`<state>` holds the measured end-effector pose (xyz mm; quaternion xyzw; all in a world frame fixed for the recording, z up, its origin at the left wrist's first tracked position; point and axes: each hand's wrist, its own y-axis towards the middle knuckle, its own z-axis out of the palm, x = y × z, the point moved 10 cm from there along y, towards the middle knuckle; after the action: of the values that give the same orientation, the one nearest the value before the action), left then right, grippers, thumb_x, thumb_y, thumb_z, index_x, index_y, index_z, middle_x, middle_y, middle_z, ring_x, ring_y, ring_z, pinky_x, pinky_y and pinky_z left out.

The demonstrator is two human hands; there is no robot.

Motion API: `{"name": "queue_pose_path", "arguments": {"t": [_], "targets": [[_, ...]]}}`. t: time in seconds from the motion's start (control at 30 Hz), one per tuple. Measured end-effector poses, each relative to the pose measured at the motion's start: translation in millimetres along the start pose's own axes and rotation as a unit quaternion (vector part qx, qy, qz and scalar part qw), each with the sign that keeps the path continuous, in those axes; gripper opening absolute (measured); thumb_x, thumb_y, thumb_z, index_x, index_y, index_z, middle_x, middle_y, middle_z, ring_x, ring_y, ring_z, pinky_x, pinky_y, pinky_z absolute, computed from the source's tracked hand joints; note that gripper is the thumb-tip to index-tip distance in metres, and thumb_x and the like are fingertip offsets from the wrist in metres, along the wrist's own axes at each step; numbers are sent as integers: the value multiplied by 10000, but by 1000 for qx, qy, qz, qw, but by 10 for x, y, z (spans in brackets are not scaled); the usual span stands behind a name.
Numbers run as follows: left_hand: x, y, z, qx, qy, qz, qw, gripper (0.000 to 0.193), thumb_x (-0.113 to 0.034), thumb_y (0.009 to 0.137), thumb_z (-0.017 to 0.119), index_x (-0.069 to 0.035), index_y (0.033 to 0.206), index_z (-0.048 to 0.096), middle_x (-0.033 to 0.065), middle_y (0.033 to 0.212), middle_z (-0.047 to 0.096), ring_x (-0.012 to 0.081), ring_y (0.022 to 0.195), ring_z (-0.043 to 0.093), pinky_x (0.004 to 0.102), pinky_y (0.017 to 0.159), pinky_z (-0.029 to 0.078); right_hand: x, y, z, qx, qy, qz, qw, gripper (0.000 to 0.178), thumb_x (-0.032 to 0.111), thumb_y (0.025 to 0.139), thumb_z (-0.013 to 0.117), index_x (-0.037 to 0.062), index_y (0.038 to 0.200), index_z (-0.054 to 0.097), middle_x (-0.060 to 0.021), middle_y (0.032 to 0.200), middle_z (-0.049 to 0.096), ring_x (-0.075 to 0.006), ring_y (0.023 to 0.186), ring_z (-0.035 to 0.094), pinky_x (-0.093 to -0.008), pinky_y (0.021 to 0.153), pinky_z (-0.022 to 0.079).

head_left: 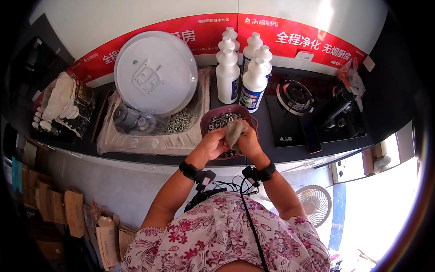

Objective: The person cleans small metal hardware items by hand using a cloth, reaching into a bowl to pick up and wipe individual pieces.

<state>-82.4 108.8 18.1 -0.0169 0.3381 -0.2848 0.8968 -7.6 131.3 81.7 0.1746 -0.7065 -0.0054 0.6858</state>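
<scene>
A greyish-brown cloth (234,135) is bunched between my two hands, above a maroon basin (206,119). My left hand (215,142) is closed, with its fingertips at the cloth's left side. From the other side my right hand (249,141) grips the cloth with bent fingers. Metal nuts (221,121) fill the visible part of the basin; my hands and the cloth cover some of it. Whether a nut is inside the cloth is hidden. More nuts (182,121) lie heaped in the plastic-covered sink (154,144) to the left.
A big white round lid (156,75) leans over the sink. White bottles (228,79) stand behind the basin. To the right are a black gas hob (283,129) and a phone (311,136). Work gloves (61,99) lie far left. Below are a fan (314,206) and cardboard boxes (74,213).
</scene>
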Motion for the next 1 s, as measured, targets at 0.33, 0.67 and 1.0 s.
{"name": "queue_pose_path", "arguments": {"t": [0.33, 0.67, 1.0], "targets": [[-24, -9, 15, 1, -8, 16, 1000, 287, -271, 833, 496, -72, 1038, 523, 51, 987, 574, 177, 884, 558, 385, 794, 446, -79, -6, 8, 6, 15, 52, 998, 260, 47, 726, 548, 19, 982, 514, -99, 865, 581, -168, 802, 556, -272, 703, 441], [-26, -24, -3, -27, 4, 14, 1000, 323, -283, 837, 487, -72, 1082, 496, 60, 1027, 556, 192, 930, 542, 391, 826, 430, 116, -18, 5, -2, -103, -21, 994, 251, -4, 737, 451, 14, 977, 520, -86, 878, 580, -163, 805, 553, -266, 704, 440], [-32, -2, -96, -36, -38, 30, 998, 338, -324, 835, 484, -73, 1061, 503, 57, 1003, 564, 177, 924, 543, 364, 818, 433, 65, -12, 4, -10, -23, -15, 1000, 236, 24, 724, 522, 19, 959, 533, -86, 861, 583, -166, 792, 559, -266, 702, 442]]}}
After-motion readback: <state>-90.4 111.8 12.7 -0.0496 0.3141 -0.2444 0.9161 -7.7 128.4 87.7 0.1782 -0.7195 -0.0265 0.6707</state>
